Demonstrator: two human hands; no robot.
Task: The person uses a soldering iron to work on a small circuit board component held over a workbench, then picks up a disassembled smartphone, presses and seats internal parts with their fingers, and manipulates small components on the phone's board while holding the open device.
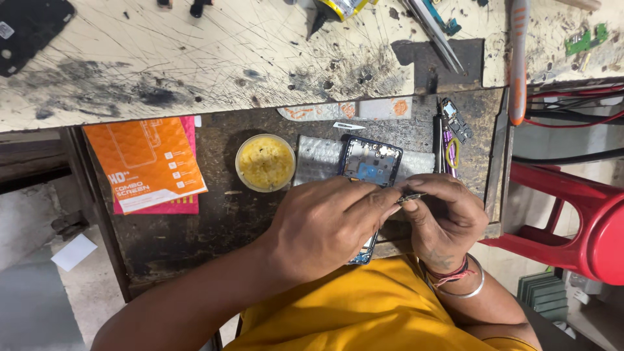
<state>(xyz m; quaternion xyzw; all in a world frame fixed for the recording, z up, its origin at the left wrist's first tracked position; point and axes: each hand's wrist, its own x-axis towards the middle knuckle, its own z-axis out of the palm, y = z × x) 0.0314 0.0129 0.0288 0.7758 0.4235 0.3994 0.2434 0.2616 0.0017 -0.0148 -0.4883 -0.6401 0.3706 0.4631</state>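
An opened phone with its blue inner frame and circuit board exposed lies on a dark pull-out shelf. My left hand covers the phone's lower half and grips it. My right hand sits just to the right, its fingers pinching a small dark metal part at the phone's right edge. A sheet of bubble wrap lies under the phone.
A round tub of yellow paste stands left of the phone. Orange and pink flat packets lie further left. Tweezers and small phone parts rest at the right. A scratched worktop runs above, with an orange-handled tool. A red plastic stool stands at the right.
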